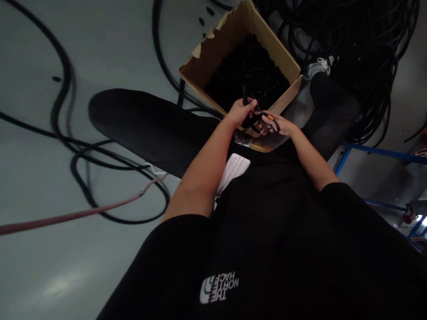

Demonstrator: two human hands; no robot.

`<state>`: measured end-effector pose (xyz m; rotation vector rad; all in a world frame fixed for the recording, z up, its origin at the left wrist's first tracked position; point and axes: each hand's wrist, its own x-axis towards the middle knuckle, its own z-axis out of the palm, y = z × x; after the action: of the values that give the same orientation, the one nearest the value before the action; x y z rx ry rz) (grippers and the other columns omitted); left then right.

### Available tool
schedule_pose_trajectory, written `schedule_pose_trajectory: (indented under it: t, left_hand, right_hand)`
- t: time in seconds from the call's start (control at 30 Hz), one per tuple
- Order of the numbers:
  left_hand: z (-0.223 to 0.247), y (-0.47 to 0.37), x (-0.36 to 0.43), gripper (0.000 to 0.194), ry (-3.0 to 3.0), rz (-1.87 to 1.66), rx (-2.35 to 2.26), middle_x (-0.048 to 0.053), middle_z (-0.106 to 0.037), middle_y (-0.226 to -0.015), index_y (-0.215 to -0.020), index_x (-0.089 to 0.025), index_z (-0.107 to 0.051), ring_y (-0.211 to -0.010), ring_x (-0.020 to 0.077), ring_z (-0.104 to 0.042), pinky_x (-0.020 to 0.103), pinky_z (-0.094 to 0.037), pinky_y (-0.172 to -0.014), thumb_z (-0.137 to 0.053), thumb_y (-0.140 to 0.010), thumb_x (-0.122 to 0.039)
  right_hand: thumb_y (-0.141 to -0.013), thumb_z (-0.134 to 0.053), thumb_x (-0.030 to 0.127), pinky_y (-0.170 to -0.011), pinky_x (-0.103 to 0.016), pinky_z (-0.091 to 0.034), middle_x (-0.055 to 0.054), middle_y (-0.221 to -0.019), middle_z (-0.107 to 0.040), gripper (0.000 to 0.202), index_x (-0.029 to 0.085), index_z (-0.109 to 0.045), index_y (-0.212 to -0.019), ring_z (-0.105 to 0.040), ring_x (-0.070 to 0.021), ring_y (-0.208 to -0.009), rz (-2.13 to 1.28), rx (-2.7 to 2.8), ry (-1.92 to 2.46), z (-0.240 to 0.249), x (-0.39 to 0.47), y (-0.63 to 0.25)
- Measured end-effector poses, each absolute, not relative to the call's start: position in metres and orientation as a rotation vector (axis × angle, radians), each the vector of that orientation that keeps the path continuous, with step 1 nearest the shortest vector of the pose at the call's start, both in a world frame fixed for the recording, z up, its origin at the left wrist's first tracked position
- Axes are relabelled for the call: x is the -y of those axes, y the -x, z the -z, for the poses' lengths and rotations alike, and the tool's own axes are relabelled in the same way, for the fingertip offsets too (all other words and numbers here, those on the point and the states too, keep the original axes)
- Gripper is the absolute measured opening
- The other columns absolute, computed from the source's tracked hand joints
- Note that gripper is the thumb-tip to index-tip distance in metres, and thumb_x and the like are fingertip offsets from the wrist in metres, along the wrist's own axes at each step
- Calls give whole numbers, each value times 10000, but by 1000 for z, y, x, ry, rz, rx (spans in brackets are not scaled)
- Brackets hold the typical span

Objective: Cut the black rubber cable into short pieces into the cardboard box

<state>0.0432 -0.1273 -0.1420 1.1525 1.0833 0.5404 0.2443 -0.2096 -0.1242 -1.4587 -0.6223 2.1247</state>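
Over the near edge of an open cardboard box (283, 100), my left hand (237, 112) is closed around a piece of black hose (244, 95), whose end sticks up past the fingers. Just to its right, my right hand (282, 125) grips scissors (274, 123) with black and orange handles. Their blades point toward the left hand, near the fingertips; whether they touch the hose I cannot tell. Inside the box lies a heap of short black pieces (250, 62).
Long black hoses (65, 89) loop across the grey floor at left, with a reddish hose (76, 216) below. A large pile of coiled black hose (360, 66) lies at upper right. A blue metal frame (383, 152) stands at right. My legs flank the box.
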Motion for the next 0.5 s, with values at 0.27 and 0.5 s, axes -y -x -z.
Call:
schedule_pose_trajectory:
  t: [0.27, 0.5]
  left_hand:
    - [159, -36, 122, 593, -1151, -542, -1152, -9, -526, -749, -984, -276, -686, -770, 220, -654, 396, -665, -834, -962, -1042, -799]
    - [137, -36, 123, 553, -1134, -516, -1132, 25, -685, -743, -1123, -239, -786, -845, 267, -832, 417, -755, -888, -975, -1102, -758]
  right_hand:
    - [-1222, -923, 721, -673, -279, -760, -19, -790, -769, 590, 232, -667, -1013, -832, -193, -699, -2243, 653, 1521, 120, 201, -246]
    - [-1247, -897, 692, -501, -230, -595, 37, -698, -656, 539, 236, -697, -1040, -618, -156, -562, -2285, 729, 1368, 117, 202, -246]
